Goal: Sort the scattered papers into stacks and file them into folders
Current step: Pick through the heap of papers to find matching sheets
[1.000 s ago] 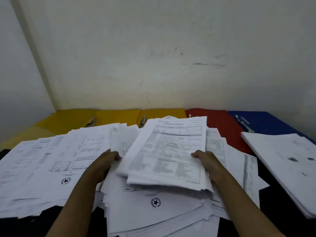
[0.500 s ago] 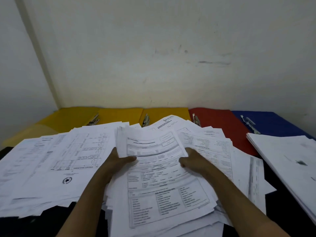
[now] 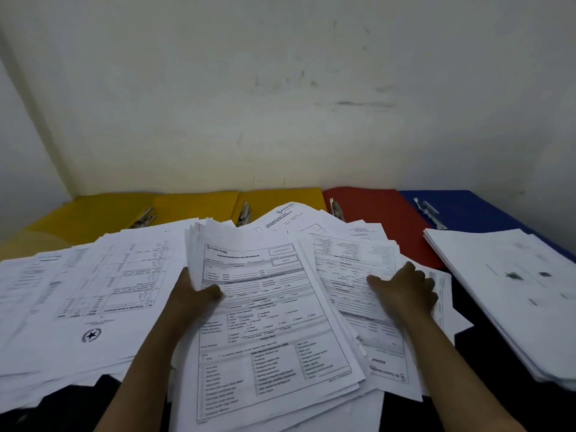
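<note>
A: Since half a second ago, right hand [image 3: 405,291] is sliding off the middle bundle [image 3: 268,322] toward the right, now lying on the overlapping sheets [image 3: 352,269] beside it. Left hand [image 3: 196,294] is staying put at the bundle's left edge.

B: Logging the grip, both sides?

A: Left: thumb is lying over the top form, fingers are going under, so it is pinching the bundle's left edge. Right: fingers are lying spread and flat, pressing on the sheets, curling round nothing.

B: Where is everything sitting?

A: Papers are covering most of the tabletop [image 3: 486,385]: a wide loose spread at left [image 3: 87,291], the bundle in the middle, a tidier stack at right [image 3: 514,291]. Folders are lying open along the wall: yellow [image 3: 193,204], red [image 3: 380,213], blue [image 3: 473,207]. Nothing filed yet, as far as I can tell.

B: Risks?

A: Judging only. The bundle's edges are fanning out and its near end is overhanging lower sheets; with only one side being held, any lifting is likely shedding pages onto the floor or into the left spread. The pressing hand may be dragging sheets into the red folder's clip [image 3: 336,210] and creasing them. Differing forms are overlapping, so mis-sorting is looking plausible.
</note>
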